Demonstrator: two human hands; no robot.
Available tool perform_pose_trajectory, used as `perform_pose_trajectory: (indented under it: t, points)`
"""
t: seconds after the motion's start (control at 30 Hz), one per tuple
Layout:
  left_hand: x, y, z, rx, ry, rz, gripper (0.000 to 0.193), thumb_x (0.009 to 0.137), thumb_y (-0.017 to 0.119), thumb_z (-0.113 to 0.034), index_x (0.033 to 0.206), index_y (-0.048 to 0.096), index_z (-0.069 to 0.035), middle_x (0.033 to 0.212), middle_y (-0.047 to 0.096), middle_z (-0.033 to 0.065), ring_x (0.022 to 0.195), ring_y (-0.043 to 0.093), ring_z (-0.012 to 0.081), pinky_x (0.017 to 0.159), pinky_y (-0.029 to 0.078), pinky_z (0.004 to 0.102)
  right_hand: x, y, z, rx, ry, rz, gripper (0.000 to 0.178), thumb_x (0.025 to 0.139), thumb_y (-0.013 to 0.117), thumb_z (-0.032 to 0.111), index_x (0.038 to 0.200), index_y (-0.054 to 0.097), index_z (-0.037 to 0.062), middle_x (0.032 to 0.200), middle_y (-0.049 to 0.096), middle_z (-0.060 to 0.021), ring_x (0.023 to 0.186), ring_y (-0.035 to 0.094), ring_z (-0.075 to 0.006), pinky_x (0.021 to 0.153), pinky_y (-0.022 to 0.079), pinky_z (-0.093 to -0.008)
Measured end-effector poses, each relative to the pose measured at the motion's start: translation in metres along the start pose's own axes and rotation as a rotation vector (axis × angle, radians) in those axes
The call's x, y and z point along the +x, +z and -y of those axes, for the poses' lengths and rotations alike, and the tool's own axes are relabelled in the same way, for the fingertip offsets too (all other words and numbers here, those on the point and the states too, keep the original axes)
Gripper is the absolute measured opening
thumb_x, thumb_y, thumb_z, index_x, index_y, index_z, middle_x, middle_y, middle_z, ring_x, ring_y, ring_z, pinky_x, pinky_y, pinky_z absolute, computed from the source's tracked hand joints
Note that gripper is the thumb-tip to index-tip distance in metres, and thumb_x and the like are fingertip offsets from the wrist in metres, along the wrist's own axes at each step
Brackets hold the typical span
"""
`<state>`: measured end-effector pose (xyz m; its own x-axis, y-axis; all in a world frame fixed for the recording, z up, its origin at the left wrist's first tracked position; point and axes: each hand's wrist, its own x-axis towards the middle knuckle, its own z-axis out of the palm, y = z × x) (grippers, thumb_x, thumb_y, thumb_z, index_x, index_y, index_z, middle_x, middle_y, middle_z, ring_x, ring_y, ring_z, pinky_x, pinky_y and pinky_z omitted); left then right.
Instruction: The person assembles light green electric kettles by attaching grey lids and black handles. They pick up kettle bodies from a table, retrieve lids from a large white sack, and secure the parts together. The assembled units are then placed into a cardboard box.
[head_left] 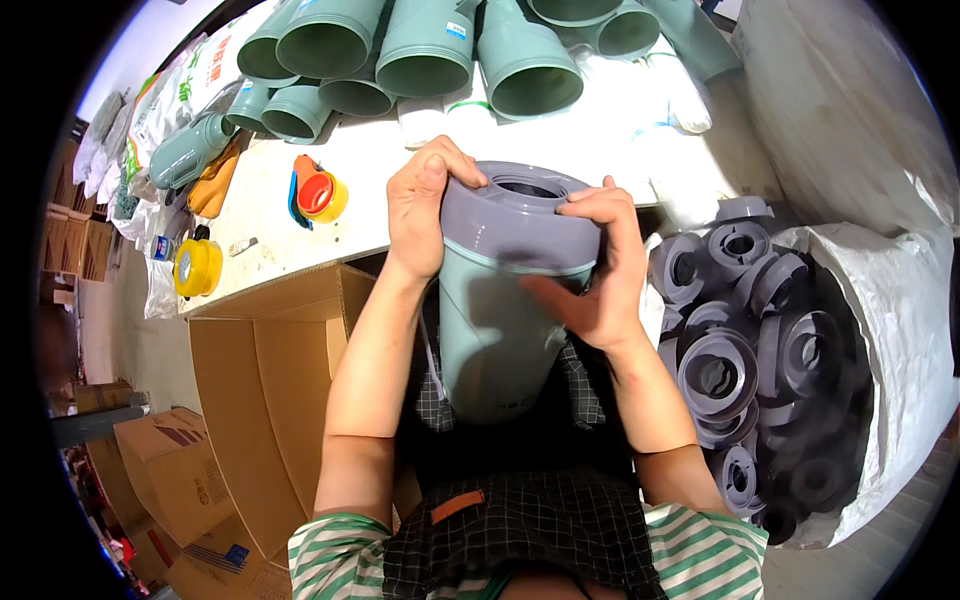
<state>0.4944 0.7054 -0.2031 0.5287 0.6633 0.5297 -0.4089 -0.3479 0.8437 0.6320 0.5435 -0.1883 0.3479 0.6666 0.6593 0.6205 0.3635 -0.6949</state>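
Upright in front of my body stands a pale green plastic pipe [500, 330], its lower end against my dark checked apron. A grey ring-shaped plastic cap [520, 225] with a round central hole sits on its top end. My left hand [428, 195] grips the cap's left side, fingers bent over the rim. On the other side my right hand [610, 275] holds the cap, its fingers over the top edge and its thumb lower down, near the green wall. Whether the cap is fully seated cannot be made out.
Several green pipe fittings [425, 50] lie along the table's [370, 180] far side. Tape rolls [320, 195] rest at its left, a yellow tape measure [198, 268] at its edge. An open cardboard box [270, 370] stands left; a white sack [895, 330] of grey caps, right.
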Motion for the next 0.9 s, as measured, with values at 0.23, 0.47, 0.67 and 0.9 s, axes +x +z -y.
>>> perform_pose_trajectory:
  t: [0.23, 0.47, 0.67, 0.9]
  points:
    - [-0.014, 0.039, 0.006, 0.305, 0.125, -0.005, 0.056, 0.109, 0.034, -0.042, 0.093, 0.064, 0.003, 0.091, 0.06, 0.0117, 0.093, 0.058, 0.0228, 0.091, 0.044, 0.0344, -0.007, -0.011, -0.002, -0.222, 0.065, 0.008, 0.059, 0.058, 0.092, 0.023, 0.107, 0.064, 0.0091, 0.101, 0.059, -0.0129, 0.104, 0.056, -0.0354, 0.114, 0.029, -0.0598]
    - [-0.155, -0.023, 0.051, 0.206, -1.081, -0.006, 0.035, 0.107, 0.051, -0.023, 0.095, 0.071, 0.003, 0.086, 0.067, 0.0049, 0.078, 0.059, 0.0132, 0.075, 0.047, 0.0281, -0.078, -0.1, -0.079, 1.241, 0.212, -0.378, 0.035, 0.09, 0.069, 0.033, 0.067, 0.046, 0.0191, 0.069, 0.058, 0.0048, 0.086, 0.055, -0.0162, 0.124, 0.023, -0.0455]
    - [0.013, 0.116, 0.028, 0.08, -0.026, 0.354, 0.015, 0.09, 0.071, -0.012, 0.082, 0.071, 0.0, 0.08, 0.064, 0.0108, 0.073, 0.061, 0.0234, 0.068, 0.05, 0.0347, -0.113, -0.117, -0.132, 1.431, 0.065, -0.23, 0.039, 0.094, 0.072, 0.035, 0.07, 0.046, 0.0197, 0.07, 0.062, 0.0067, 0.089, 0.058, -0.011, 0.121, 0.02, -0.0411]
    - [0.068, 0.109, 0.249, 0.892, -0.38, 0.25, 0.014, 0.089, 0.07, -0.014, 0.089, 0.07, 0.0, 0.084, 0.067, 0.0144, 0.086, 0.064, 0.0331, 0.084, 0.05, 0.0425, -0.094, -0.12, -0.14, 1.556, 0.139, -0.307, 0.034, 0.079, 0.074, 0.008, 0.062, 0.046, 0.0165, 0.071, 0.067, -0.0028, 0.08, 0.058, -0.0183, 0.127, 0.018, -0.0529]
